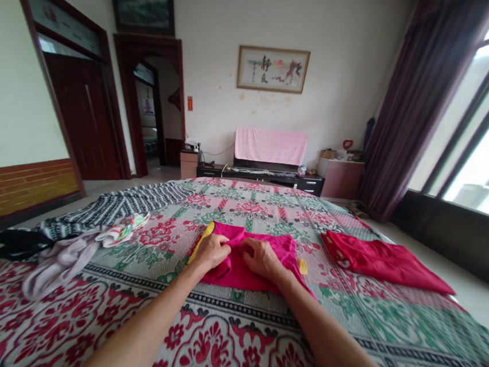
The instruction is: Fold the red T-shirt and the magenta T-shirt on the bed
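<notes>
A bright pink garment (242,277) with yellow trim lies partly folded on the patterned bedspread in front of me. My left hand (213,252) is closed on the folded left part, close to the yellow edge, its fingertips curled into the cloth. Just to the right, my right hand (263,257) has bent fingers gripping the fabric near the middle. Both sets of fingertips are partly hidden by the knuckles and the cloth. A small yellow piece shows at the garment's right side.
A folded red cloth (386,262) lies to the right on the bedspread (211,347). On the left are a black-and-white patterned cloth (125,206), a pale grey-pink garment (62,261) and a small multicoloured cloth (125,230). Beyond the bed stands a low cabinet (311,184) with a pink towel (270,145) above it.
</notes>
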A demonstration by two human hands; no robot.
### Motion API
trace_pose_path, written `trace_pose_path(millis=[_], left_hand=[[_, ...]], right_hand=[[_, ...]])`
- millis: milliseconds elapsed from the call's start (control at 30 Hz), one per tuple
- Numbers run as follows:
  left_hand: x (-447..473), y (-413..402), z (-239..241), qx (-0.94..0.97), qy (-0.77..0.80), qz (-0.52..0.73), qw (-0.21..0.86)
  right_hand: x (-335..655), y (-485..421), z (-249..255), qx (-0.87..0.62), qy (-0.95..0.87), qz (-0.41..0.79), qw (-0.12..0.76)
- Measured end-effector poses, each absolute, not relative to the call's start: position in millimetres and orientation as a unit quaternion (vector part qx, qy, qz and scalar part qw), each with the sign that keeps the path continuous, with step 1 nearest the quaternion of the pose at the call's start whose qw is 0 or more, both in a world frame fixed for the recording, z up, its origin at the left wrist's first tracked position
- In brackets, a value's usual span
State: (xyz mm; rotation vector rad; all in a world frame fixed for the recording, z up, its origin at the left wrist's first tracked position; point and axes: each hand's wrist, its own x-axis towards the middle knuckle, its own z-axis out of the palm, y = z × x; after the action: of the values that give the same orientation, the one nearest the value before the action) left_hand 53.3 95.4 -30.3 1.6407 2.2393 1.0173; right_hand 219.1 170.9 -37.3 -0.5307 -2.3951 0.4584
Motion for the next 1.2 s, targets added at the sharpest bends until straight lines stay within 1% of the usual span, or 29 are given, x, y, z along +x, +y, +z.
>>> trace_pose_path(millis=[200,333,467,567,633,733,867,1000,1100,1200], left_hand=[[55.6,91.7,-25.7,0.566,0.748,0.338,0.076],[64.5,83.9,-21.0,0.624,0.734,0.265,0.047],[71.7,77.7,-17.1,0.650,0.724,0.231,0.020],[69.8,76.9,-14.0,0.653,0.716,0.246,0.040],[65.0,78.1,-11.8,0.654,0.708,0.259,0.061],[55.7,81.2,-9.5,0.625,0.725,0.281,0.059],[44.7,83.8,-11.2,0.534,0.791,0.298,0.007],[31.8,81.7,-16.4,0.494,0.834,0.239,-0.055],[18.2,79.1,-17.6,0.460,0.865,0.196,-0.030],[4.4,77.1,-16.4,0.440,0.880,0.174,0.036]], right_hand=[[219.9,173.9,-36.5,-0.195,-0.909,0.215,0.299],[220.1,177.6,-39.1,-0.177,-0.915,0.216,0.291],[220.6,182.6,-40.3,-0.214,-0.903,0.195,0.319],[219.9,184.8,-39.7,-0.242,-0.890,0.154,0.353],[219.1,183.7,-38.6,-0.233,-0.888,0.138,0.372],[218.3,179.3,-36.6,-0.194,-0.896,0.144,0.372],[218.9,175.2,-37.4,-0.157,-0.915,0.148,0.340],[218.9,175.5,-41.2,-0.152,-0.929,0.129,0.313],[218.5,174.4,-40.5,-0.159,-0.931,0.125,0.303],[218.4,171.6,-35.9,-0.173,-0.922,0.127,0.322]])
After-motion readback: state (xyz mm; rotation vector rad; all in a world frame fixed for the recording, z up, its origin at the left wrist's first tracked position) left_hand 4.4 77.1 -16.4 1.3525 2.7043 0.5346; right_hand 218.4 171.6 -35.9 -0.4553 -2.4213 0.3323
